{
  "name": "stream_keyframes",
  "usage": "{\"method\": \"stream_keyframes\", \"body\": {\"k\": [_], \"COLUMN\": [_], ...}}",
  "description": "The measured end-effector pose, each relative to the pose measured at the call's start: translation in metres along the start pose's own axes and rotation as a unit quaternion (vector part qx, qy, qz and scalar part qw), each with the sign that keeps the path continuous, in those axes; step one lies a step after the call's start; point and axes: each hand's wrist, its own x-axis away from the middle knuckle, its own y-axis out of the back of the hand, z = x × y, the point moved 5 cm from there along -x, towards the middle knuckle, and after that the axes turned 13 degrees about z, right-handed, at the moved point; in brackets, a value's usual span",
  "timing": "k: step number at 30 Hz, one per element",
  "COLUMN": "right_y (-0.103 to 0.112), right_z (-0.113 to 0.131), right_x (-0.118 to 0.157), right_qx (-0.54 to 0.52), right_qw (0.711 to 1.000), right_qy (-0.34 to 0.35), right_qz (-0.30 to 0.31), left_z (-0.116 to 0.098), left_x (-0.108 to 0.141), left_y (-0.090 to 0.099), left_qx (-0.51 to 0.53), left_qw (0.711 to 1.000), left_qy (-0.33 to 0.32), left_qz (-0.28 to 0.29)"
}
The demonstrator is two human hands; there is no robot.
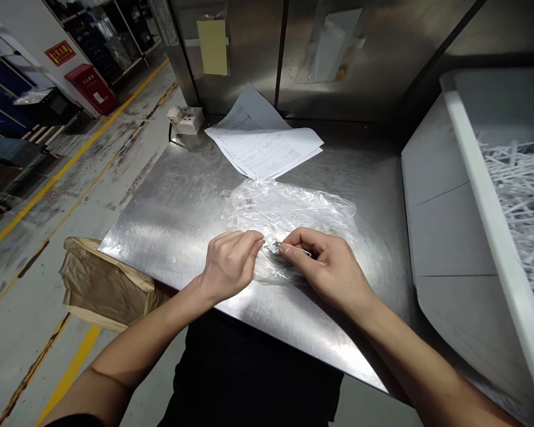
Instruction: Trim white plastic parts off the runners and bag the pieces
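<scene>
Over a crumpled clear plastic bag (293, 204) on the metal table, both of my hands meet at a small shiny, silvery piece (272, 244). It is too small for me to tell its kind. My right hand (331, 261) pinches it between thumb and fingertips, and a thin white edge shows beside those fingers. My left hand (231, 261) is closed, its thumb and forefinger pressed together at the left end of the piece. Whatever lies inside that pinch is hidden.
Printed sheets (267, 142) lie behind the bag, and a power socket block (189, 120) sits at the back left corner. A large white bin (485, 196) of thin white strips stands to the right. An open brown bag (107, 284) is below the left edge.
</scene>
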Motion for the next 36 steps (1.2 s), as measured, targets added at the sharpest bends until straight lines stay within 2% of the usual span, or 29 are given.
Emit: {"method": "stream_keyframes", "body": {"k": [4,7,11,15,18,21,22,24,26,27,28,30,32,33,36], "right_y": [0.008,0.014,0.017,0.018,0.017,0.016,0.016,0.014,0.011,0.009,0.007,0.005,0.003,0.002,0.001], "right_z": [0.005,0.010,0.006,0.002,0.006,0.013,0.015,0.018,0.020,0.021,0.021,0.021,0.021,0.020,0.022], "right_x": [0.001,0.006,0.015,0.017,0.017,0.017,0.018,0.019,0.018,0.018,0.018,0.017,0.016,0.015,0.015], "right_qx": [-0.009,0.010,0.054,0.108,0.141,0.162,0.166,0.180,0.205,0.221,0.237,0.264,0.282,0.289,0.296], "right_qw": [0.997,0.991,0.983,0.973,0.967,0.962,0.960,0.954,0.948,0.942,0.935,0.913,0.896,0.891,0.884], "right_qy": [0.044,0.071,0.060,0.057,0.062,0.082,0.092,0.118,0.140,0.155,0.175,0.222,0.255,0.262,0.271], "right_qz": [-0.064,-0.116,-0.166,-0.196,-0.202,-0.205,-0.208,-0.211,-0.201,-0.198,-0.200,-0.217,-0.230,-0.233,-0.240], "left_z": [-0.002,-0.007,-0.013,-0.012,-0.011,0.003,0.015,0.047,0.084,0.102,0.120,0.150,0.164,0.166,0.160], "left_x": [-0.001,-0.002,0.001,0.004,0.011,0.042,0.060,0.108,0.172,0.205,0.235,0.287,0.318,0.326,0.316], "left_y": [0.003,0.006,0.010,0.016,0.030,0.061,0.074,0.102,0.132,0.144,0.153,0.159,0.159,0.157,0.153], "left_qx": [0.009,0.017,0.012,0.009,0.022,0.025,0.013,-0.040,-0.134,-0.171,-0.202,-0.244,-0.239,-0.234,-0.233], "left_qw": [1.000,0.997,0.986,0.982,0.979,0.970,0.969,0.963,0.925,0.899,0.873,0.818,0.799,0.800,0.811], "left_qy": [-0.015,-0.054,-0.119,-0.118,-0.113,-0.102,-0.077,0.026,0.177,0.262,0.352,0.507,0.551,0.552,0.535], "left_qz": [-0.020,-0.056,-0.119,-0.148,-0.170,-0.217,-0.233,-0.266,-0.310,-0.306,-0.270,-0.115,-0.012,0.018,0.042]}}
